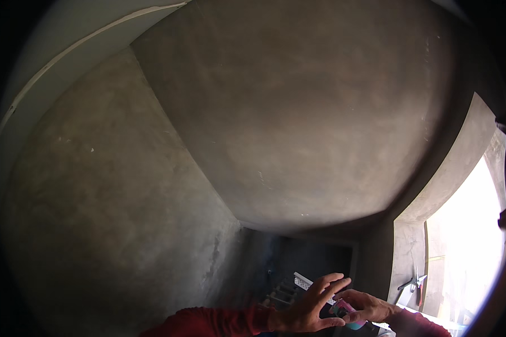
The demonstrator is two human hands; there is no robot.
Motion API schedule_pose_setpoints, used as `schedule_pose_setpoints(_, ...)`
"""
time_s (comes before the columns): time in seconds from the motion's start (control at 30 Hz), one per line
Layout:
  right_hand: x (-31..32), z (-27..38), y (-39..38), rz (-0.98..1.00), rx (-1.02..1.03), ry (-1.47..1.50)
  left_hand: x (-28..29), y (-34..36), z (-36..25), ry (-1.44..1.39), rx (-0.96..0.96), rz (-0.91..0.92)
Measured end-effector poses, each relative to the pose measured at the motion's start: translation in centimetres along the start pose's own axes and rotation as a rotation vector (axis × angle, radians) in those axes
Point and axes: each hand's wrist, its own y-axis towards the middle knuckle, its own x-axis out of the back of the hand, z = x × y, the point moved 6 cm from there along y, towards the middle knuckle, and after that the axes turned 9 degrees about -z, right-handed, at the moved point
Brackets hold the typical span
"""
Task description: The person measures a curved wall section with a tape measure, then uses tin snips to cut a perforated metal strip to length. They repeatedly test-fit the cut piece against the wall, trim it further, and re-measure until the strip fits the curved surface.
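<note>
At the bottom centre, my left hand (316,303) is raised with its fingers stretched and apart, its thumb close to a small pink and teal object (343,310). My right hand (371,309) has its fingers curled around that object, whose exact kind I cannot make out. Red sleeves cover both my forearms. Behind my hands is a white perforated strip (302,281), partly hidden by them.
Grey plastered walls (298,123) fill most of the view, with a pale ledge (39,78) at upper left. At right, a bright opening (455,236) has tools (411,284) on its sill. A dark frame-like structure (281,295), blurred, stands low behind my hands.
</note>
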Motion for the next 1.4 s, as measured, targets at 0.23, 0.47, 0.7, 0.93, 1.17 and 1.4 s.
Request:
schedule_pose_setpoints(0.23, -0.7, 6.1, 0.5, -0.314, 0.553, -0.779, -5.6, -3.8, 5.1, -1.386, 0.978, -0.100)
schedule_pose_setpoints(0.47, -2.2, 7.4, 1.3, -0.506, 0.583, -0.979, -5.4, -2.8, 6.9, -1.357, 0.896, -0.326)
schedule_pose_setpoints(0.7, -1.7, 9.9, 1.4, -0.505, 0.692, -1.063, -4.0, -2.9, 7.0, -1.137, 0.793, -0.465)
schedule_pose_setpoints(0.93, 5.2, 10.3, -5.7, -0.713, 0.458, -1.160, 4.0, -0.1, 7.0, -0.984, 0.668, -0.462)
schedule_pose_setpoints(1.17, 12.4, 1.2, -23.2, -0.965, 0.073, -0.980, 23.5, 5.0, 10.6, -0.743, 0.459, -0.559)
schedule_pose_setpoints(1.4, 13.3, -13.8, -42.0, -1.560, -0.060, -0.932, 44.4, 7.5, 16.5, -0.298, 0.288, -0.873)
